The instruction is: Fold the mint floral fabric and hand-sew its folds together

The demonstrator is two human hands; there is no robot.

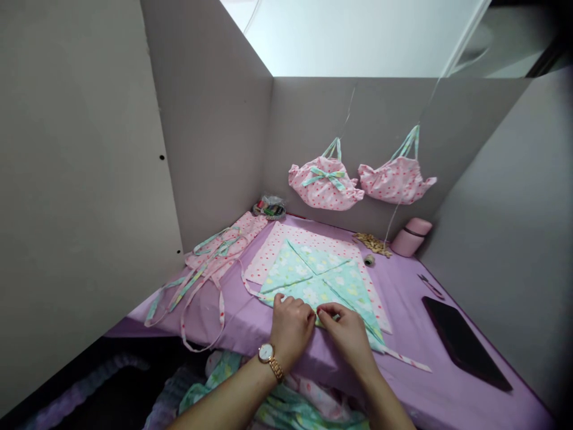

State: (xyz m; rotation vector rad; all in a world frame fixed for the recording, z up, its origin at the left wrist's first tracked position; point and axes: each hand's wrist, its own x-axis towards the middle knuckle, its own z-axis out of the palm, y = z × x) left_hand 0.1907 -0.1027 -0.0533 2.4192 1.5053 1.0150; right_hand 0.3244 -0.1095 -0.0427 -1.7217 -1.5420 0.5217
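A mint-green floral fabric piece (342,278) lies on the table, creased or seamed in an X, with narrow dotted ties at its sides. At its near edge, my left hand (290,325) is closed on the fabric, fingers curled and a watch (265,352) on the wrist. Close beside it, my right hand (347,331) pinches the same edge between thumb and fingertips. Any needle or pin between the fingers is too small to make out. Beneath the mint piece spreads a white-pink dotted cloth (259,266).
Dotted fabric with long ties (219,254) lies left. Behind are a basket (271,209), a peanut-like pile (373,243), a thread spool (369,261) and a pink flask (412,237). Snips (432,286) and a black tablet (465,343) lie right. Two pink pouches (329,188) hang above.
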